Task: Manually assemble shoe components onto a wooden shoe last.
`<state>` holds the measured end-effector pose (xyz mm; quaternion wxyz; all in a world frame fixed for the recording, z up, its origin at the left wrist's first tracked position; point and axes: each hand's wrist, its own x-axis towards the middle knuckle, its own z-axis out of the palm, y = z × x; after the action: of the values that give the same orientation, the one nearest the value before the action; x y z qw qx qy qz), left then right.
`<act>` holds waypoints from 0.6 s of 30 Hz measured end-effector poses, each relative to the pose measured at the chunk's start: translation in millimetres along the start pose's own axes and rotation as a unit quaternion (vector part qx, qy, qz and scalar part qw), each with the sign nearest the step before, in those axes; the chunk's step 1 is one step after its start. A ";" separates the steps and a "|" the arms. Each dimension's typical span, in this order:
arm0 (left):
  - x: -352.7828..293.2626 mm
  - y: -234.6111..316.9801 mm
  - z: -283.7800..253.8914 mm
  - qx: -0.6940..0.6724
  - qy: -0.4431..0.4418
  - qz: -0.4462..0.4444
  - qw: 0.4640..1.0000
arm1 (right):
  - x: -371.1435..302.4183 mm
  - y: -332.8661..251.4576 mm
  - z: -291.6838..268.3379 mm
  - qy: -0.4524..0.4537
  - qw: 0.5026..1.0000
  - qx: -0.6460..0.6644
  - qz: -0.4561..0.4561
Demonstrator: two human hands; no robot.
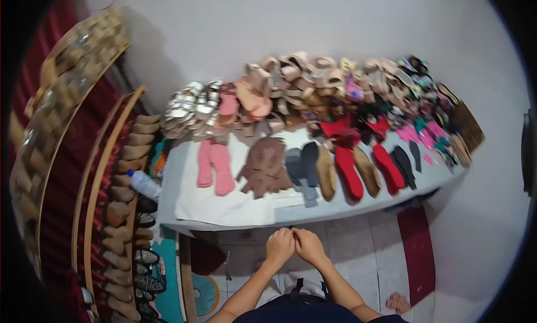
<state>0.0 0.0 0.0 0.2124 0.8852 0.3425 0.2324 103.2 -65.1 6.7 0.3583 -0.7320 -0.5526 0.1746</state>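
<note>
My left hand (279, 246) and my right hand (308, 245) meet in front of my body, just short of the table's near edge. Both are closed, with fingertips curled together. A small dark bit shows between them, too small to name. Closest on the table (218, 225) lie grey and black strips (306, 195), a tan shoe last (325, 177) and a red insole (349, 174). A second tan last (367, 169) and another red insole (389, 169) are to the right. Left of these are a heap of brown cut pieces (265, 166) and a pair of pink insoles (222, 169).
Piled sandals and uppers (302, 82) line the table's back against the wall. Racks of shoe lasts (120, 261) stand at left, with a plastic bottle (144, 184) beside them. Below are floor tiles (352, 250) and a dark red panel (415, 256).
</note>
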 end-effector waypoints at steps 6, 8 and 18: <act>44.6 72.1 54.1 -0.066 0.004 0.075 0.995 | -10.5 55.7 -73.6 0.075 0.996 -0.026 0.041; 61.7 75.1 60.2 -0.062 -0.012 0.086 0.994 | -0.7 64.4 -76.8 0.099 0.993 -0.028 0.051; 166.1 80.1 76.8 -0.040 0.011 0.151 0.988 | 81.3 98.9 -114.5 0.161 0.985 -0.057 0.028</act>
<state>192.6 46.4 25.5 0.2062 0.9151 0.1974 0.2848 272.2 -40.3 25.3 0.3954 -0.7851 -0.4757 0.0323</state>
